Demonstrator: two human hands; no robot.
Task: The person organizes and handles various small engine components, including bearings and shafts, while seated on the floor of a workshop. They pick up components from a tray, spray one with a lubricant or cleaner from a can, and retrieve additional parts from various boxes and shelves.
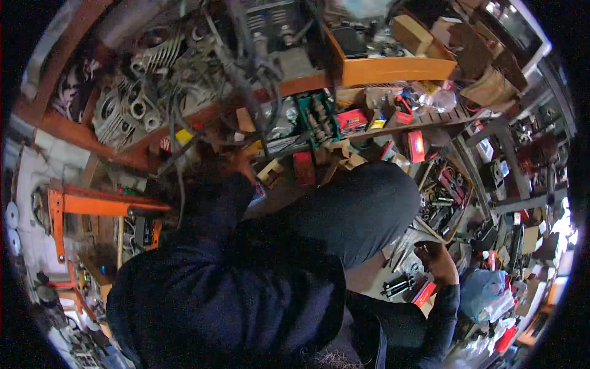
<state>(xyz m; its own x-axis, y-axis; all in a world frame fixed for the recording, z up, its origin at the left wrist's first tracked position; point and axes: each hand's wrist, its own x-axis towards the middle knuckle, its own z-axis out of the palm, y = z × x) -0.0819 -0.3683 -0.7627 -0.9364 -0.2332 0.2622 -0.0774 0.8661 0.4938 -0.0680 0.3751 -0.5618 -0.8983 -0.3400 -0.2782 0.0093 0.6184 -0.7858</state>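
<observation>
My left hand (241, 163) reaches in among small cardboard boxes below the shelf edge. It is dark and smeared, so its grip does not show. Near it lie a small open carton (270, 173) and a red box (303, 168). Out to the right, beside my bent knee, my right hand (439, 263) hangs with its fingers loosely bent and apart. Nothing shows in it. Close by are a black metal part (398, 286), a red box (424, 294) and a tray of hand tools (452, 190).
Greasy engine castings (132, 109) crowd the upper left shelf, with hanging cables in front. An orange box (393, 69) of parts stands above a ledge holding a green case (318, 120). At left juts an orange metal frame (107, 203); at right sits a pale plastic bag (485, 295).
</observation>
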